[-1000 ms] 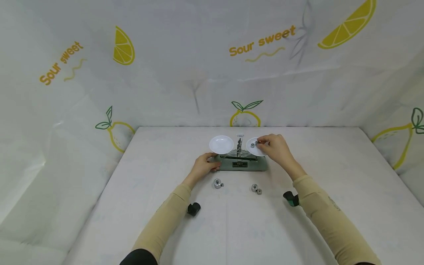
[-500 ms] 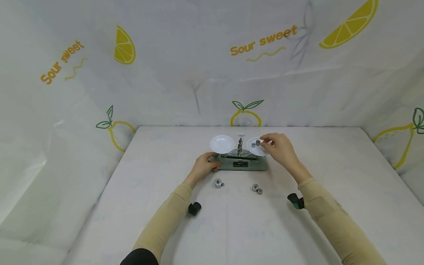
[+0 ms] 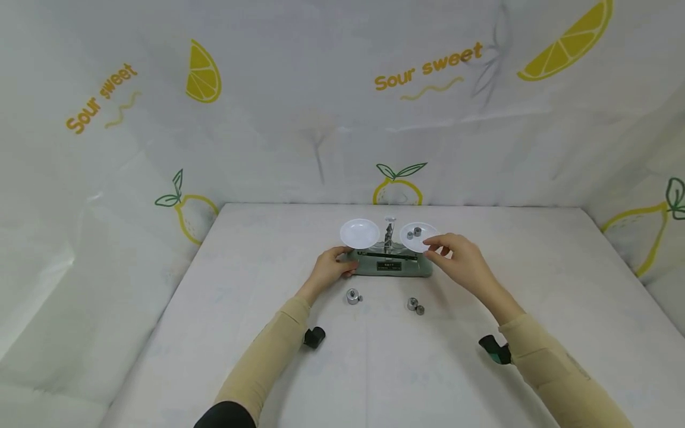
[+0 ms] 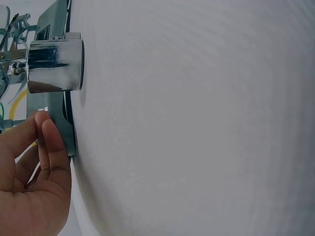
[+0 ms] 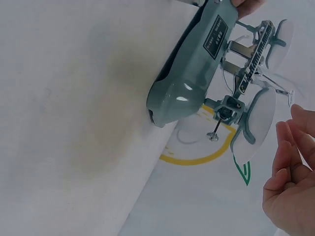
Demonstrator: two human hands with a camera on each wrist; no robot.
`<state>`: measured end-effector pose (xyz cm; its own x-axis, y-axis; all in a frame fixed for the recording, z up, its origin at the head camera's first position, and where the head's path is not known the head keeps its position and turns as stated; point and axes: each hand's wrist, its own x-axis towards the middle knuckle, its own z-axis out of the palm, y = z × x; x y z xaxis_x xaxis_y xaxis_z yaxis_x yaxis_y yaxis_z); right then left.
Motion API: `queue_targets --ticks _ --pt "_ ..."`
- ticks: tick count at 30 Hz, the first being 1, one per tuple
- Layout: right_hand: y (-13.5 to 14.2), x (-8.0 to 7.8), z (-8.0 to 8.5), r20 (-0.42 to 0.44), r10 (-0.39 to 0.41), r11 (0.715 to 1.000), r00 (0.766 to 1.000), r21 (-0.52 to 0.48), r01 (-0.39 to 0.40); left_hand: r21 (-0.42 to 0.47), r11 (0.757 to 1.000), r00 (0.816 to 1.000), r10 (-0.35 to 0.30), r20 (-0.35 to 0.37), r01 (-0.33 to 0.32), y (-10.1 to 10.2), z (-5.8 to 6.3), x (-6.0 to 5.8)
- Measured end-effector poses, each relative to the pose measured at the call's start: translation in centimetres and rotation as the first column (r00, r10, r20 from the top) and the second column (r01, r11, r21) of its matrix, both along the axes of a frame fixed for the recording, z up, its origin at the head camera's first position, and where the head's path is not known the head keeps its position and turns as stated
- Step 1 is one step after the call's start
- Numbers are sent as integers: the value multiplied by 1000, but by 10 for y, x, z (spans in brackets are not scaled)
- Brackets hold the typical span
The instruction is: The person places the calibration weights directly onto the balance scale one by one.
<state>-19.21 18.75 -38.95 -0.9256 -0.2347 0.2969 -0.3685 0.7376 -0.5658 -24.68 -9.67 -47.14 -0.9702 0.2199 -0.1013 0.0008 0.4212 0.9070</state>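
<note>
A green balance scale (image 3: 393, 267) stands near the back of the table. My left hand (image 3: 330, 267) grips the left end of its base, thumb in front; the left wrist view shows the fingertips at the base's end. The white left pan (image 3: 359, 233) holds nothing. On the white right pan (image 3: 425, 245) sit two small metal weights, one weight (image 3: 417, 232) slightly bigger than the other weight (image 3: 409, 235). My right hand (image 3: 461, 261) hovers at that pan's front right rim, fingers loosely bent with nothing seen between them. In the right wrist view, its fingertips (image 5: 283, 129) are beside the pan.
In front of the scale stands a large chrome weight (image 3: 352, 296) with a tiny weight (image 3: 361, 298) beside it. Further right are a medium weight (image 3: 412, 304) and a smaller weight (image 3: 420, 310). A white lemon-print sheet (image 3: 267, 142) hangs behind the table.
My right hand has let go of a weight on the right pan and drawn back toward the front right. The left hand has stayed on the scale's base.
</note>
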Motion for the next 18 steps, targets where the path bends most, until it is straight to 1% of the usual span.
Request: queue_targets --ticks 4,8,12,18 --pt "2 14 -7 31 51 999 998 12 -52 7 1000 1000 4 7 -4 1 1 1" --pt "5 24 -15 66 104 994 992 37 -107 10 1000 1000 7 13 -7 1 2 2" --pt "8 29 -22 103 144 986 984 74 -152 8 1000 1000 5 15 -6 2 2 3" --pt "7 32 -29 168 199 972 966 89 -216 23 1000 1000 9 20 -10 3 5 5"
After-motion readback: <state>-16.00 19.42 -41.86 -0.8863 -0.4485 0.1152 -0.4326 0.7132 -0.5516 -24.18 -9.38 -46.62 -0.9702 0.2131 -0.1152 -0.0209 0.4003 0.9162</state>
